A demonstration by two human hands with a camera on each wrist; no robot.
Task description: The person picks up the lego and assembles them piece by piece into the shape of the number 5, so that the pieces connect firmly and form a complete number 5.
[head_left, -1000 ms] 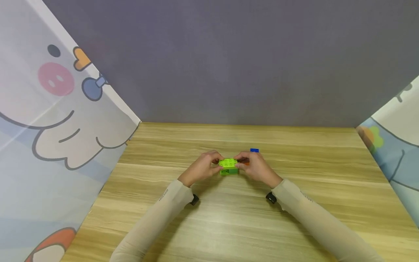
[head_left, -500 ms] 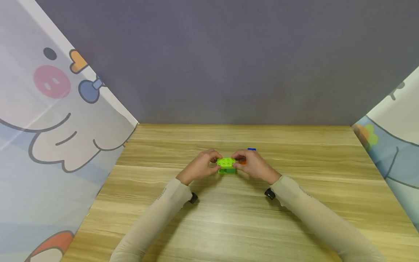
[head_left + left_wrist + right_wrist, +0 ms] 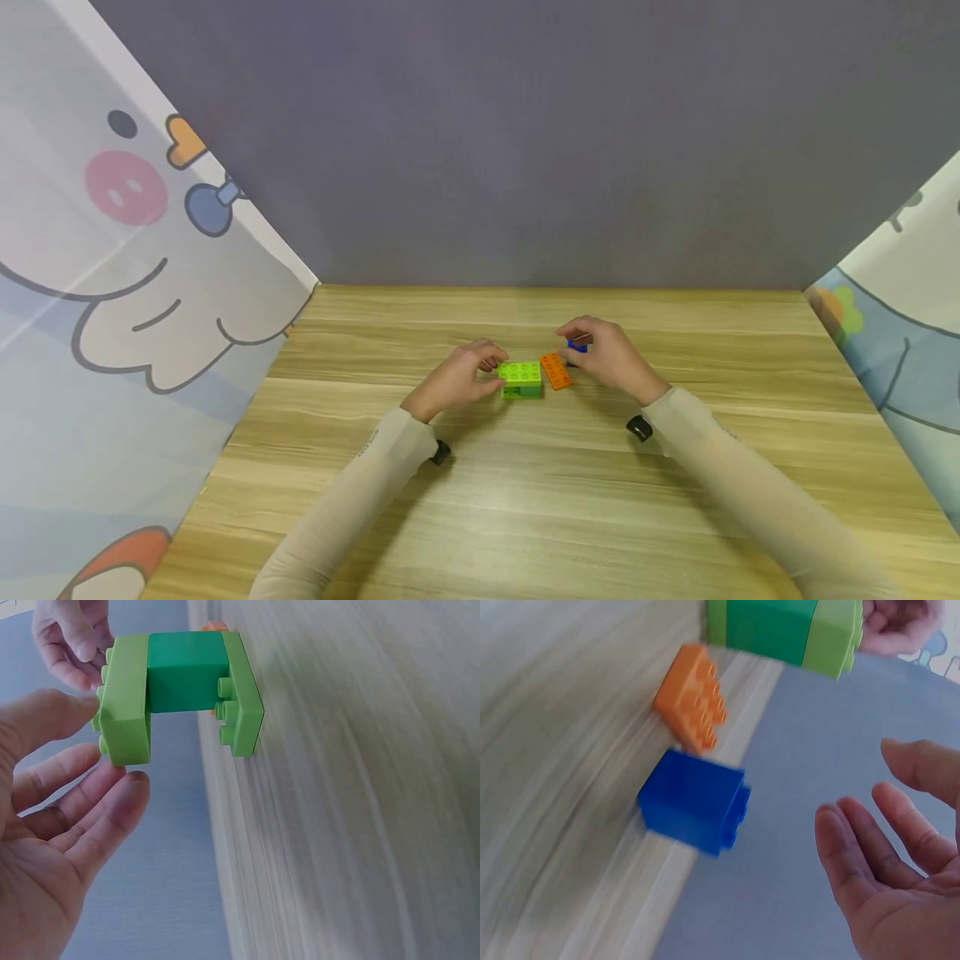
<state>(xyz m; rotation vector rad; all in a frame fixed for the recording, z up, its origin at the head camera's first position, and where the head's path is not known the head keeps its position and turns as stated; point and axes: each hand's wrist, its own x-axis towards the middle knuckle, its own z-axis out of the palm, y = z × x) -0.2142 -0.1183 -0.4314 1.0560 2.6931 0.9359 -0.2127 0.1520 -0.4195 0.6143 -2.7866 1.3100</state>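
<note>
My left hand [image 3: 459, 382] pinches the left end of a block stack with thumb and fingertips. Its top is a light green brick [image 3: 520, 372], above a darker green block [image 3: 187, 671] and another light green brick [image 3: 246, 697], whose bare studs show beside the darker block. Just right of the stack, an orange brick [image 3: 556, 372] lies studs up on the table. My right hand [image 3: 611, 360], thumb and fingers parted, hovers over a blue block [image 3: 690, 799] beyond the orange brick. In the right wrist view a gap separates that hand's fingers from the block.
The wooden tabletop [image 3: 495, 508] meets a grey panel [image 3: 525, 167] behind the blocks. Printed cartoon panels flank the table at left [image 3: 45, 350] and right [image 3: 930, 350]. Each wrist carries a small black device.
My right hand has let go of the green stack's right end and moved right and away to the blue block, uncovering the orange brick. My left hand stays at the stack.
</note>
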